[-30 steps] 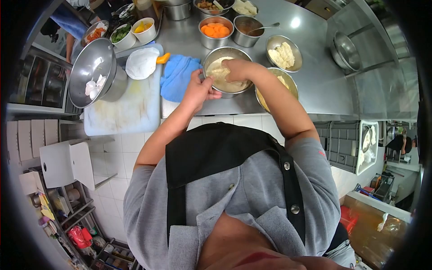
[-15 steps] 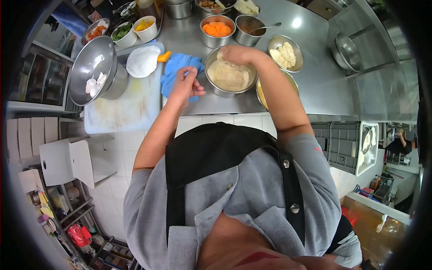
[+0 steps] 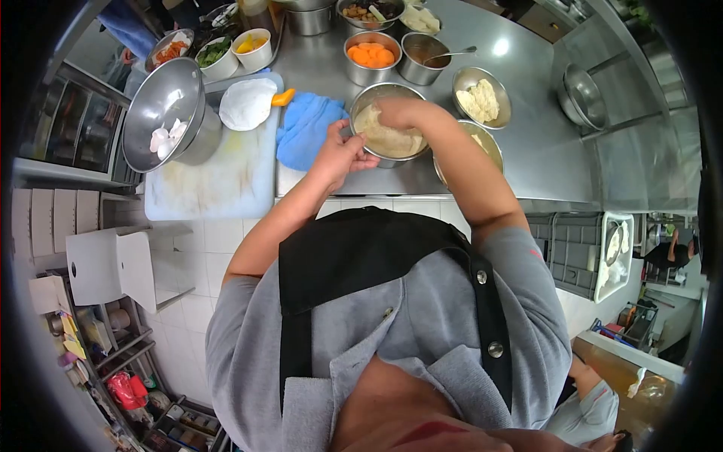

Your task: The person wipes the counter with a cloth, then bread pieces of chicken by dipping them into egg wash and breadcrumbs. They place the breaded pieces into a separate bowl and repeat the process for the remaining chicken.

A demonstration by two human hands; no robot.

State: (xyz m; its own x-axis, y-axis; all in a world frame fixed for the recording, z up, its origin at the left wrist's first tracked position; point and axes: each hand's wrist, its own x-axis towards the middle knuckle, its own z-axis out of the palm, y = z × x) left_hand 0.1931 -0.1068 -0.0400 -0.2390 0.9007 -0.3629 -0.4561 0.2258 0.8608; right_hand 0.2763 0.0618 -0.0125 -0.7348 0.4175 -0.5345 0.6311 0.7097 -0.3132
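Note:
My right hand (image 3: 401,114) reaches down into a metal bowl (image 3: 382,160) of pale beige, coated-looking food (image 3: 392,139). Its fingers are hidden within the bowl, so their grip does not show. On the near left side, my left hand (image 3: 346,154) grips the bowl's rim, thumb over the edge and fingers bent beneath. A blue cloth (image 3: 307,135) lies just left of that hand. Right of the bowl, partly under my right forearm, is another metal bowl (image 3: 491,143) with yellowish contents. Beyond it stands a bowl of creamy lumps (image 3: 480,100).
At left, a white cutting board (image 3: 226,192) bears a large tilted steel bowl (image 3: 167,94) with white pieces, and a white scraper with an orange handle (image 3: 284,97). Behind stand pots of orange slices (image 3: 370,55) and brown sauce with a spoon (image 3: 457,52). Another person (image 3: 591,407) is behind at right.
My left hand has moved right, from above the blue cloth to the bowl's rim, and taken hold of it. My right hand stays in the bowl, now deeper. The view has shifted slightly.

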